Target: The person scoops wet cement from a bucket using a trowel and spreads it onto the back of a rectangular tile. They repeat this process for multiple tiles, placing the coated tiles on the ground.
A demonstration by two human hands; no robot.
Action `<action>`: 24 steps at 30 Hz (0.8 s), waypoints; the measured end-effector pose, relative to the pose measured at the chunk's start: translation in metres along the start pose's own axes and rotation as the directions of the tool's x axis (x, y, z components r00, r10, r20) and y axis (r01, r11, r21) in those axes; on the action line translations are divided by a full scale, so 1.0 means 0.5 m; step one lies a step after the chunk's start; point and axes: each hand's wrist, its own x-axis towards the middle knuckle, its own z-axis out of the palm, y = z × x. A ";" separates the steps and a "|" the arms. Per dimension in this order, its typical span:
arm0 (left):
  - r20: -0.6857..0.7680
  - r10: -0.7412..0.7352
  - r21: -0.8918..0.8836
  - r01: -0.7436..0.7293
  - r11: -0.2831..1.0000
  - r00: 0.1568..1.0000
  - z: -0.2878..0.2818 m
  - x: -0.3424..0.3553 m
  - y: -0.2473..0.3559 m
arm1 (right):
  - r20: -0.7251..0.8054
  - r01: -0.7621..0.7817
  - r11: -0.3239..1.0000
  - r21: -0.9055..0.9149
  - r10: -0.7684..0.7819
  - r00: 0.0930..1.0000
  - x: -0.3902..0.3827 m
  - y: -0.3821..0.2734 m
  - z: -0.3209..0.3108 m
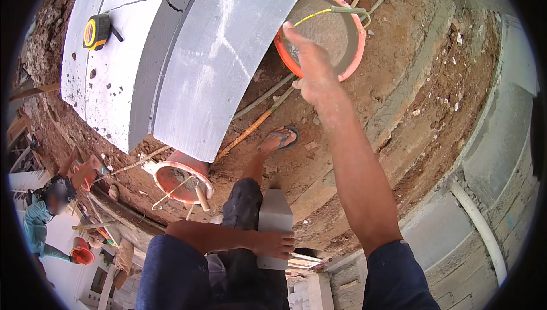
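My left hand lies across a smooth grey block, fingers curled over its face, holding it beside my leg. Stretched forward, my right hand is over the near-left rim of an orange bucket filled with wet grey mortar. Its visible finger is extended and its thumb stands apart; I see nothing held in it. The bucket's wire handle with a green grip passes close to that fingertip. Whether they touch is unclear.
Grey blocks form a low wall, with a tape measure and crumbs on top. A second orange bucket holds a wooden-handled tool. Bamboo poles lie on the soil. A person is at lower left near a red bucket.
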 end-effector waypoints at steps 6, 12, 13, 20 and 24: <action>-0.088 -0.051 0.051 0.055 0.997 0.995 0.003 0.050 0.018 | -0.169 -0.033 0.759 -0.650 -0.102 0.980 0.068 0.122 0.146; 0.089 -0.056 0.040 0.053 0.998 0.994 -0.019 0.120 0.042 | 0.069 0.219 0.638 -0.738 -0.252 0.965 0.061 0.148 0.062; 0.113 -0.049 0.051 0.044 0.998 0.992 -0.012 0.130 0.045 | 0.231 0.286 0.798 -0.531 -0.188 0.955 0.091 0.162 -0.021; 0.152 -0.123 0.049 0.117 0.992 0.981 -0.020 0.139 0.082 | -0.155 -0.480 0.876 0.053 0.482 0.862 -0.258 0.735 -0.521; 0.261 -0.147 0.151 0.110 0.982 0.954 -0.003 0.159 0.120 | -0.152 -0.708 0.522 0.476 0.841 0.519 -0.528 1.172 -0.483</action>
